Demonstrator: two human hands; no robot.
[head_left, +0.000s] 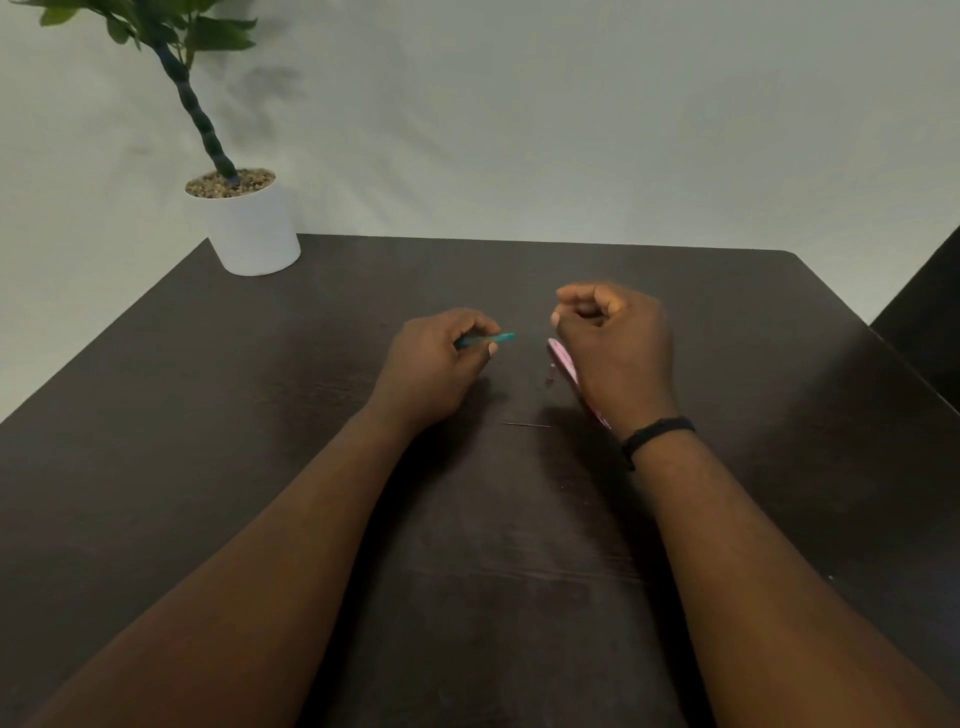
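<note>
my left grip (431, 364) pinches the teal tool (493, 339), tip aimed, i judge, to meet my curled right grip (613, 338); its contents i can't tell.

Teal stick (485, 339); pink packet (562, 360), perhaps patterned; white pot (254, 234).

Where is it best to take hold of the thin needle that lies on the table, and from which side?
Probably pinch the needle near its middle, from straight above with thumb and forefinger tips. It lies flat on the table, running left to right, too thin for a side grasp, and nothing covers it.
</note>
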